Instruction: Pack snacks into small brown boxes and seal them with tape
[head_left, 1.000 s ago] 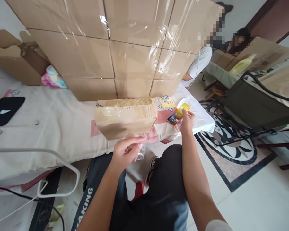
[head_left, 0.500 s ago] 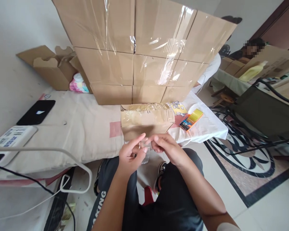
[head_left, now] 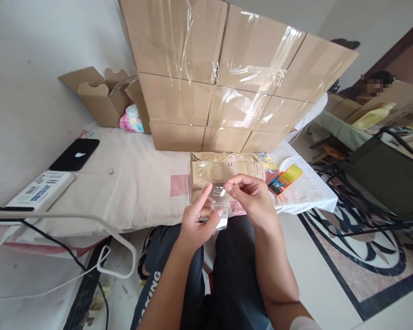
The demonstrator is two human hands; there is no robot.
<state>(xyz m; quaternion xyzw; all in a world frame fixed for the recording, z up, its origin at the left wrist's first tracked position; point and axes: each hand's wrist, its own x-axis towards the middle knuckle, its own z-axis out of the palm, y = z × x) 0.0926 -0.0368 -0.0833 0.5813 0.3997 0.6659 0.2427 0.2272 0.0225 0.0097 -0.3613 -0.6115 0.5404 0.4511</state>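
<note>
My left hand (head_left: pixel 197 222) and my right hand (head_left: pixel 252 198) meet over my lap, both pinching a small clear plastic bag (head_left: pixel 219 211). The left thumb and fingers grip its lower part; the right fingertips pinch its top edge. Just behind the hands lies a small taped cardboard box (head_left: pixel 223 170) on the low cloth-covered table (head_left: pixel 131 183). A small orange and yellow box (head_left: pixel 285 178) rests to the right of it on a white sheet.
A tall stack of film-wrapped cartons (head_left: pixel 227 78) stands behind. An open carton (head_left: pixel 99 96), a black phone (head_left: pixel 75 154) and a white device (head_left: pixel 41 190) lie left. A white hanger (head_left: pixel 99 247) and cables sit lower left. Another person (head_left: pixel 373 87) sits at the far right.
My right hand left the orange and yellow box and came back to join the left hand on the clear bag. The view shifted left, and the hands rose slightly.
</note>
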